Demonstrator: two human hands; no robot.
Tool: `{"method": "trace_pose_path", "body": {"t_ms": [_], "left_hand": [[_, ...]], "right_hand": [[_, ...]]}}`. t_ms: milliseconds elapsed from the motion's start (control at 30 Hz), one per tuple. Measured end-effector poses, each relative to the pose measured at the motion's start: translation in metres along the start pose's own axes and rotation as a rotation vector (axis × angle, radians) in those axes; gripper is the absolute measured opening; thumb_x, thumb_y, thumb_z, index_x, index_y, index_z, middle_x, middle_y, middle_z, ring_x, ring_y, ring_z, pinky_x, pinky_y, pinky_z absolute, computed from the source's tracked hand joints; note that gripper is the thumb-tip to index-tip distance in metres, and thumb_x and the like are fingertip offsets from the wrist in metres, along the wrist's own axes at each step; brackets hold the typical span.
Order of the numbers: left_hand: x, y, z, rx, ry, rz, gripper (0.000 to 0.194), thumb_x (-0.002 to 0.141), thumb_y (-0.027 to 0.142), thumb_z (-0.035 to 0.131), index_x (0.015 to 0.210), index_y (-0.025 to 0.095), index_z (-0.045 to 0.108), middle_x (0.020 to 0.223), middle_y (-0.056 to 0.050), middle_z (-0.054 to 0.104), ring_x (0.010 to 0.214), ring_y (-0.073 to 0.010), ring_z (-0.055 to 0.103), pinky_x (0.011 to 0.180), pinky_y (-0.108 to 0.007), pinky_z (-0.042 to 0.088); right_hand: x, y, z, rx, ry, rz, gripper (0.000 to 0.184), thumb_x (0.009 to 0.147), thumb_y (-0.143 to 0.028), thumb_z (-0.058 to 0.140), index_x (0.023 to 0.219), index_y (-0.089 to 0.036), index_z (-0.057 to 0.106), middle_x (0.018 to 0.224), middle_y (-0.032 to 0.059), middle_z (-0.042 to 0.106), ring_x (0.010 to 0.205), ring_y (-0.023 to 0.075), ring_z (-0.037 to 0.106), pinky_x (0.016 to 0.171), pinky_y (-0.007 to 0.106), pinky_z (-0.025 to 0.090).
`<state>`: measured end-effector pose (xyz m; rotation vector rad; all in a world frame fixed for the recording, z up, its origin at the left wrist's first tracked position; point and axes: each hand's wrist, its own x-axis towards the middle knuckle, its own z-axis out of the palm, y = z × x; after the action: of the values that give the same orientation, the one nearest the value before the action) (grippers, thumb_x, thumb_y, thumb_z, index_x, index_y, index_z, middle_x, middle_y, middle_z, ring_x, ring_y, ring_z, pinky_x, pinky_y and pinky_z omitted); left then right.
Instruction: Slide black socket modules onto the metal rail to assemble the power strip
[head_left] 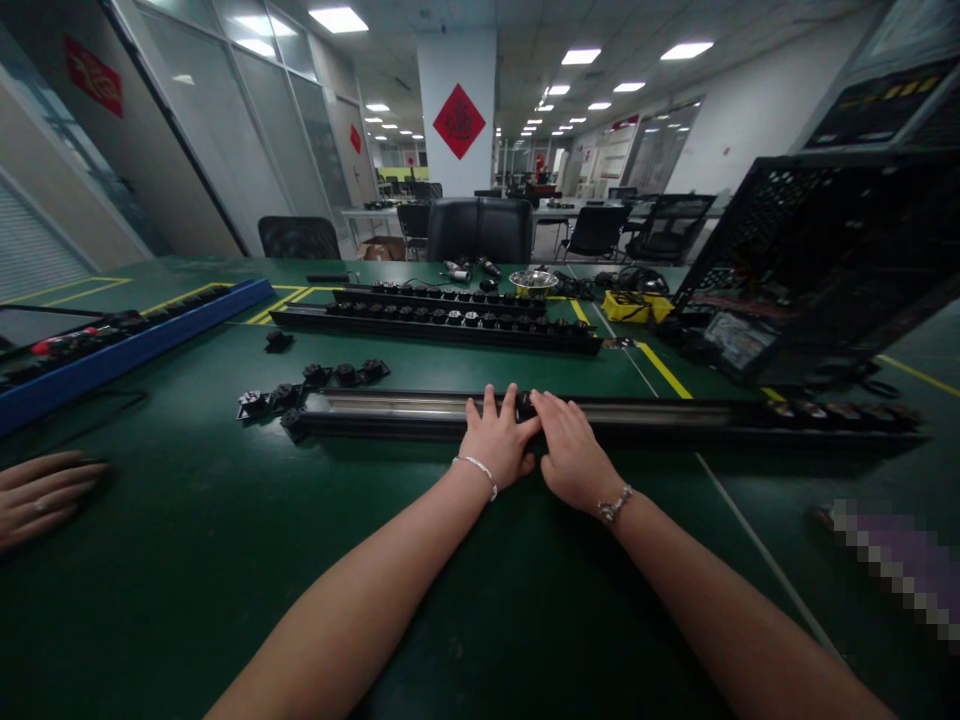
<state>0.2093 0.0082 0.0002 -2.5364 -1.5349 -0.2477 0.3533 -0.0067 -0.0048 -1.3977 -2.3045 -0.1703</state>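
Note:
A long black rail (397,425) with a bare metallic channel lies across the green table in front of me. My left hand (496,437) rests over its middle, fingers spread and touching the rail. Close beside it, my right hand (571,450) has its fingers together and bent over the rail, its fingertips against a small black module (523,405). The two hands mostly hide that module. Several black modules (844,412) sit in the rail's right end. Loose black modules (345,374) lie around its left end.
Behind lie two more black rails (450,318) filled with modules. A blue tray (150,345) stands at left, near another person's hand (49,495). At right are an open black case (780,260), a yellow container (637,307), a metal bowl (534,281) and a pixelated purple object (900,560).

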Motion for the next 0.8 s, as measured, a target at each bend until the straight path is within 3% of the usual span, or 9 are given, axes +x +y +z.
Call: {"method": "trace_pose_path", "body": {"t_ms": [233,433,600,800], "left_hand": [[-0.001,0.002,-0.001,0.025,0.001,-0.021,0.076,0.077,0.046,0.055,0.143,0.034,0.02,0.152,-0.013,0.022,0.134,-0.0445,0.021,0.097,-0.063,0.029],[0.0,0.002,0.0,0.031,0.029,-0.021,0.071,0.074,0.045,0.06,0.138,0.038,0.031,0.15,-0.013,0.025,0.132,-0.0453,0.024,0.096,-0.062,0.03],[-0.001,0.001,0.0,0.013,0.041,-0.028,0.068,0.074,0.044,0.059,0.137,0.038,0.033,0.15,-0.011,0.027,0.134,-0.0424,0.024,0.1,-0.062,0.026],[-0.002,-0.001,-0.001,-0.006,0.036,-0.034,0.065,0.075,0.044,0.057,0.136,0.039,0.035,0.15,-0.009,0.028,0.135,-0.0409,0.024,0.101,-0.064,0.023]], "right_hand": [[0.0,0.004,-0.002,0.007,-0.076,-0.001,0.08,0.063,-0.009,0.039,0.142,-0.008,0.028,0.148,0.0076,0.033,0.138,0.0205,0.02,0.114,0.046,0.017],[-0.001,0.02,-0.002,-0.235,-0.026,0.189,0.075,0.068,-0.015,0.045,0.141,-0.013,0.034,0.151,0.0075,0.026,0.138,0.0278,0.019,0.111,0.05,0.016],[0.0,0.026,-0.003,-0.306,-0.094,0.22,0.067,0.072,-0.017,0.045,0.139,-0.014,0.039,0.146,0.0072,0.037,0.133,0.0287,0.03,0.109,0.049,0.02],[0.001,0.024,-0.005,-0.322,-0.113,0.221,0.067,0.072,-0.018,0.045,0.139,-0.014,0.039,0.146,0.0073,0.037,0.132,0.0288,0.03,0.108,0.048,0.021]]}}
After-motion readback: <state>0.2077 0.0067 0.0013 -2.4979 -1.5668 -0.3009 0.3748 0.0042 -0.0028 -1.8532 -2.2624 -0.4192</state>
